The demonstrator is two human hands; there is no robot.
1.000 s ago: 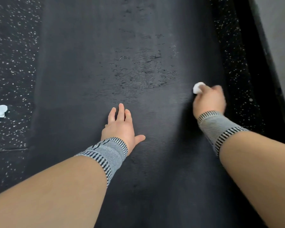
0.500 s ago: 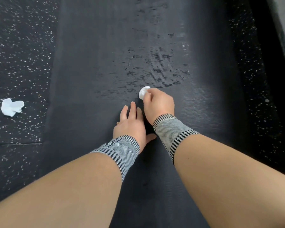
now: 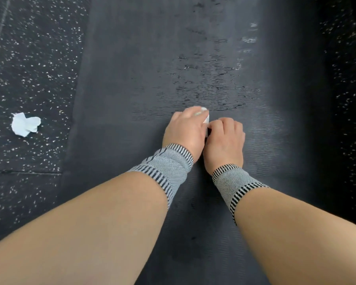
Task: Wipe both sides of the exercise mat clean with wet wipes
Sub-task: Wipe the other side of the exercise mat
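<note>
- Grip: both hands together mid-mat, left hand [image 3: 183, 128] and right hand [image 3: 224, 136] touching, fingers curled round the small white wipe [image 3: 205, 115] wedged between them.
- Half a second back, held by the right hand alone while the left lay flat; a second back, out near the mat's right edge. Now brought to the centre and taken in both hands.
- Probably being refolded or handed over, not rubbed; cannot tell which.
- Mat [image 3: 142, 68] flat on the speckled floor [image 3: 29, 68], damp rippled streaks just beyond the hands.
- Crumpled spent wipe [image 3: 25, 124] on the floor, well left.
- Underside not yet reached, judging by the lay.
</note>
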